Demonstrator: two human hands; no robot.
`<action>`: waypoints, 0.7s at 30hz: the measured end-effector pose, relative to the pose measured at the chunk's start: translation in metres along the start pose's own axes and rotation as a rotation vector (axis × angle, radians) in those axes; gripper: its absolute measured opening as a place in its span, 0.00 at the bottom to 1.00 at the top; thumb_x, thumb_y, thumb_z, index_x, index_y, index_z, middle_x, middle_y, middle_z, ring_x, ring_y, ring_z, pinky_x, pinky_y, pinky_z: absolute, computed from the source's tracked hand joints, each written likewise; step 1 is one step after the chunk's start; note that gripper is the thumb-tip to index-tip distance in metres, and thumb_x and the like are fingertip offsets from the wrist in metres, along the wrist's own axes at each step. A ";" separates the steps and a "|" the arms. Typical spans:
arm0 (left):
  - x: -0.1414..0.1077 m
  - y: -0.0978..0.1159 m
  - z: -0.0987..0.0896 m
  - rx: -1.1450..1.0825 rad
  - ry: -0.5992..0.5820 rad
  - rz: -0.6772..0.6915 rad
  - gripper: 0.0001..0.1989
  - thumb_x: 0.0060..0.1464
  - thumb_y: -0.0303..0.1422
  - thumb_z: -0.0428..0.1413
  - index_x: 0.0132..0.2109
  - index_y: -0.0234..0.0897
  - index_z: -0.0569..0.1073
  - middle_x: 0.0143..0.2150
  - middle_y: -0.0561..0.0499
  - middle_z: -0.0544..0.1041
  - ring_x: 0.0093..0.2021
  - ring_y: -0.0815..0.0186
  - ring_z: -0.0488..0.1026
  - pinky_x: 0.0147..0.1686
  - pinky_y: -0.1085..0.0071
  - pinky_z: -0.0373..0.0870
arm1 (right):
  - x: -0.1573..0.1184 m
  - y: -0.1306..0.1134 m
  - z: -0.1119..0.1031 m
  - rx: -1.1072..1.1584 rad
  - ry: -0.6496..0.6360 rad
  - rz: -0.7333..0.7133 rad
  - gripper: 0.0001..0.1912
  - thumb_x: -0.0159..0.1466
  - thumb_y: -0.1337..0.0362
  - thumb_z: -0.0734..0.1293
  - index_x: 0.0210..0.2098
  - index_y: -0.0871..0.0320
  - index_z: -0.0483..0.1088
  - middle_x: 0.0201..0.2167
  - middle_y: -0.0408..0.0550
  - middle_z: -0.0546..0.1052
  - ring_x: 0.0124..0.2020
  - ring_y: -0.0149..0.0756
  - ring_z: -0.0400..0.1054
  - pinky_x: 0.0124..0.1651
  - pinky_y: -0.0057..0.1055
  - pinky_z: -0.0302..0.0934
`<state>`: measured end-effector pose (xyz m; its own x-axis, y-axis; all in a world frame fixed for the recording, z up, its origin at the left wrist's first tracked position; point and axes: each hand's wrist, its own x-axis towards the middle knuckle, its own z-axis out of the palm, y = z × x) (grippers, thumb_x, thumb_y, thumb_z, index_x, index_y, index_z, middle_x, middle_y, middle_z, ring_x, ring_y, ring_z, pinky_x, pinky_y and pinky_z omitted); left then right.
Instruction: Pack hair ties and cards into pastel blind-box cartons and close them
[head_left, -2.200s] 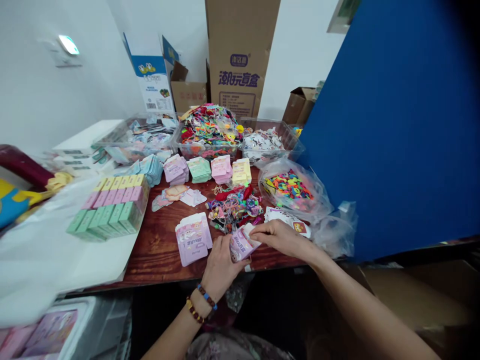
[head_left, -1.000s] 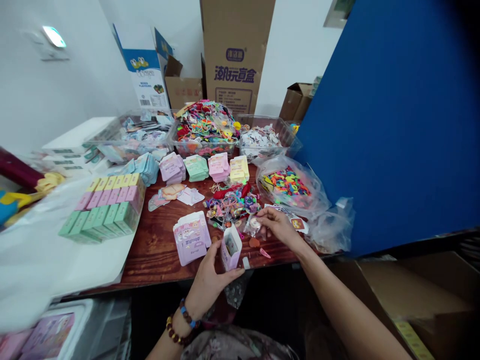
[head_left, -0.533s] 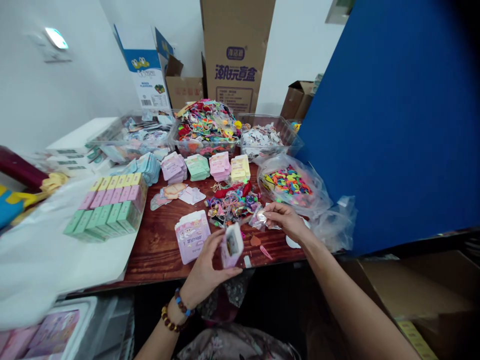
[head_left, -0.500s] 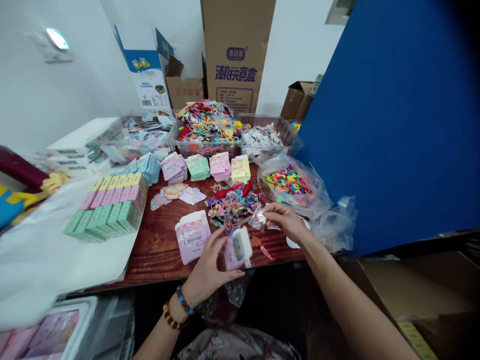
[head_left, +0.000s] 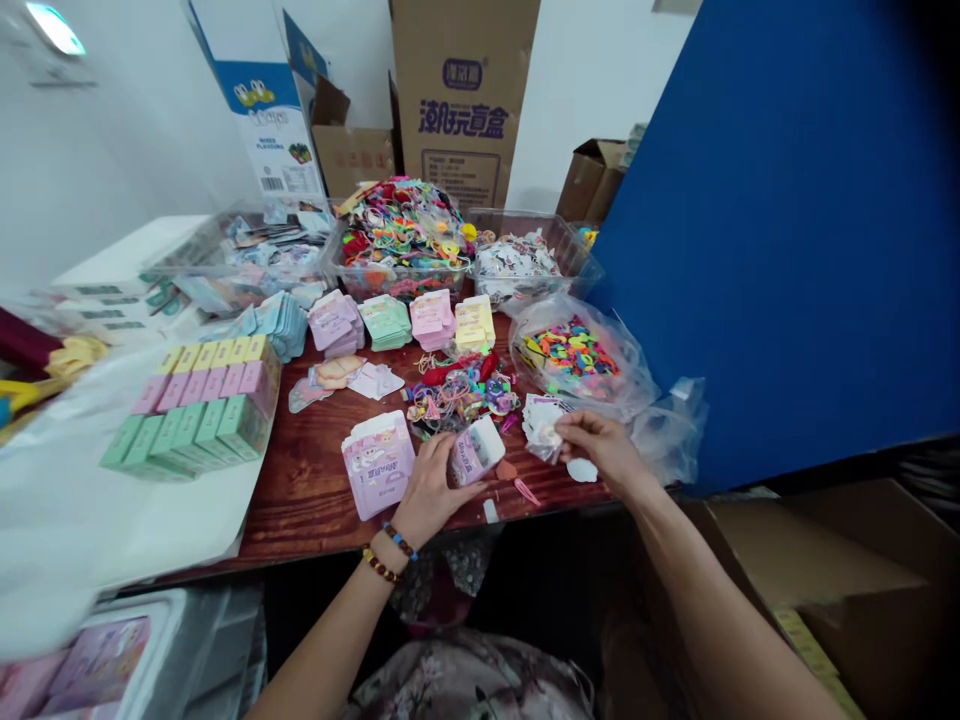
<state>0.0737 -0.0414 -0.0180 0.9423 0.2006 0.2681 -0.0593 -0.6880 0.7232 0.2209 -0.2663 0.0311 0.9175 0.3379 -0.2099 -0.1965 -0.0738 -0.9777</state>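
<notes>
Rows of green and pink boxes point(head_left: 191, 412) stand on a white plastic sheet point(head_left: 90, 500) at the left end of a wooden table point(head_left: 315, 510). To their right, a flat stack of pink printed cards point(head_left: 379, 465) lies just beside the left hand point(head_left: 429, 490), which wears beaded bracelets point(head_left: 391, 553) at the wrist. This hand grips a small pink carton point(head_left: 474, 452), held low and tilted just above the tabletop, near the front edge. The two hands are apart. Between them lie a small orange piece point(head_left: 506, 470) and a pink hair clip point(head_left: 526, 491), with a tangle of colourful hair ties point(head_left: 461, 395) just behind. The right hand point(head_left: 604, 450) pinches a crumpled whitish packet point(head_left: 541, 428) in its fingertips point(head_left: 561, 428); it looks like thin film, though it is too small to be sure. A round white paper disc point(head_left: 582, 470) lies just below that hand, and a clear bag of bright pieces point(head_left: 574, 360) sits behind it.
</notes>
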 end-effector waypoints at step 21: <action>0.010 0.001 -0.001 0.074 0.035 -0.009 0.34 0.52 0.38 0.65 0.61 0.37 0.60 0.60 0.40 0.66 0.62 0.51 0.64 0.64 0.49 0.63 | -0.054 0.038 0.038 -1.097 -0.150 0.013 0.09 0.66 0.58 0.64 0.36 0.56 0.72 0.43 0.48 0.73 0.41 0.38 0.70 0.34 0.28 0.50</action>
<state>0.0830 -0.0394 -0.0133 0.9305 0.2307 0.2846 -0.0249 -0.7352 0.6774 0.1503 -0.2513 0.0050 0.8519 0.4354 -0.2908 0.2750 -0.8447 -0.4592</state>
